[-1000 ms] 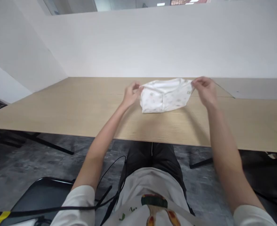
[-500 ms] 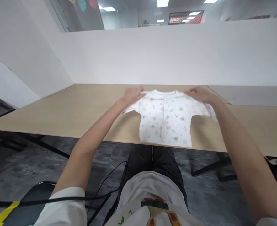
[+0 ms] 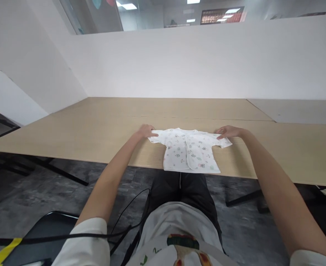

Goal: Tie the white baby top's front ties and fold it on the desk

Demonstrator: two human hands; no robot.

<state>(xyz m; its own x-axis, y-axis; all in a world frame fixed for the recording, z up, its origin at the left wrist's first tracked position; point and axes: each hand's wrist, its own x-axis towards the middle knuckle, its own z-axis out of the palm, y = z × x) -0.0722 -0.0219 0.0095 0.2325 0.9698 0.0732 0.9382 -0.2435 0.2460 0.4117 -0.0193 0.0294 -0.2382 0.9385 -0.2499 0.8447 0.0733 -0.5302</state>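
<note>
A small white baby shirt (image 3: pixel 189 152) with a pale printed pattern lies spread at the table's front edge, its bottom hem reaching that edge. Its front opening runs down the middle, and both short sleeves point outward. My left hand (image 3: pixel 146 131) is closed on the top of the sleeve at the left, thumb over the cloth. At the opposite sleeve, my right hand (image 3: pixel 229 132) pinches the upper edge between thumb and fingers.
The light wood table (image 3: pixel 96 125) stretches to both sides and back to a white wall (image 3: pixel 163 66). A grey panel (image 3: pixel 306 111) lies at the back right. Lower left are a black chair (image 3: pixel 52 225) and a black cable (image 3: pixel 91 235) with yellow tape.
Both hands have come down and nearer to me, lowering the shirt's shoulders flat onto the table. My grip has shifted from near the shoulders out to the sleeves.
</note>
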